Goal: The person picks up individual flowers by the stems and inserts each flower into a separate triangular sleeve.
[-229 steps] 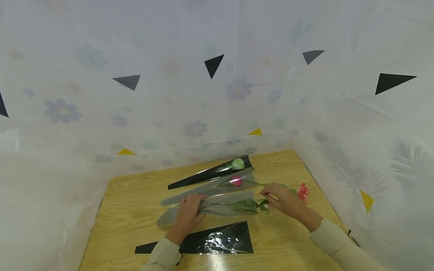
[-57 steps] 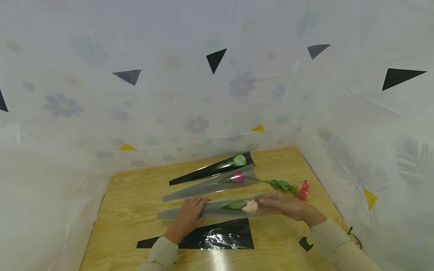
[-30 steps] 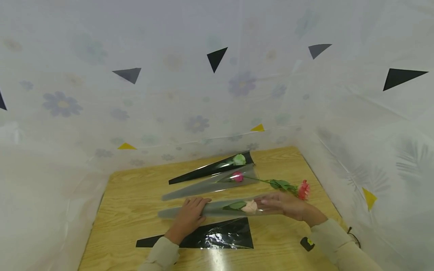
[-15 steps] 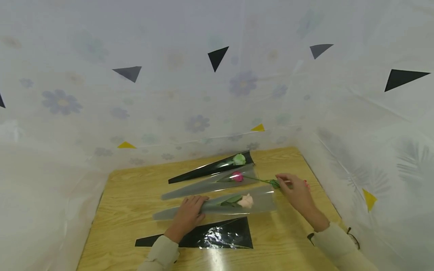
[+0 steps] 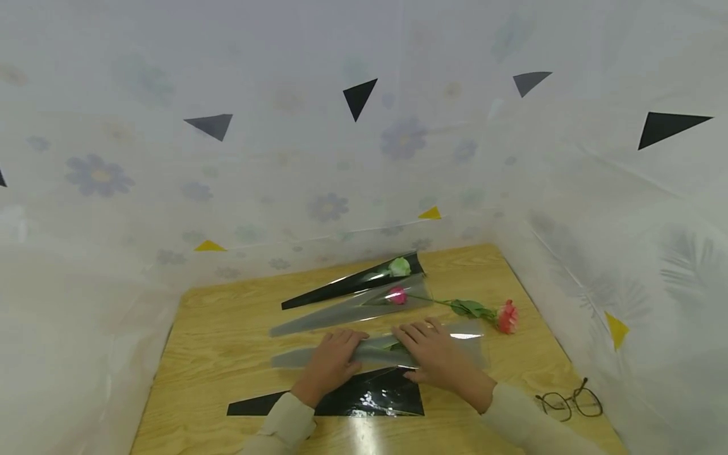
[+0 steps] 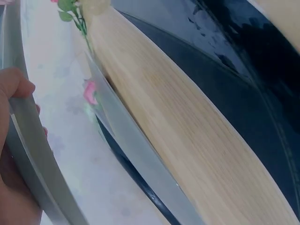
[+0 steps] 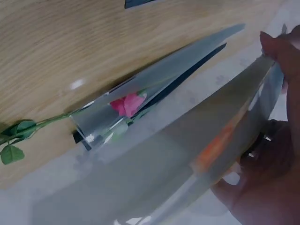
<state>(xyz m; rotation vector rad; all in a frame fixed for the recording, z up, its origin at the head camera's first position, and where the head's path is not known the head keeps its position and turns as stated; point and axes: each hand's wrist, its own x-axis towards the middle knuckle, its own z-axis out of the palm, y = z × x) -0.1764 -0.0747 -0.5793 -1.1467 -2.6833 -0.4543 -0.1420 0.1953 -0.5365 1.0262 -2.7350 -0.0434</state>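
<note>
A translucent grey flower sleeve (image 5: 290, 359) lies crosswise at mid-table, a leafy stem inside it. My left hand (image 5: 332, 363) holds its narrower part; in the left wrist view the thumb (image 6: 21, 88) presses on the film. On the wider part, my right hand (image 5: 436, 355) grips the sleeve, thumb on one side and fingers on the other in the right wrist view. The flower head is covered by that hand in the head view. A blurred orange patch (image 7: 218, 145) shows through the film in the right wrist view.
Behind lie a grey sleeve (image 5: 318, 318) with a pink flower (image 5: 396, 295) and a black sleeve (image 5: 324, 296) with a pale green flower (image 5: 400, 266). A flat black sleeve (image 5: 381, 398) lies in front. At right are a coral flower (image 5: 507, 317) and eyeglasses (image 5: 560, 404).
My right hand has left the coral flower's stem and moved left onto the grey sleeve, covering the pale peach rose. The sleeve has shifted right. The eyeglasses are now uncovered.
</note>
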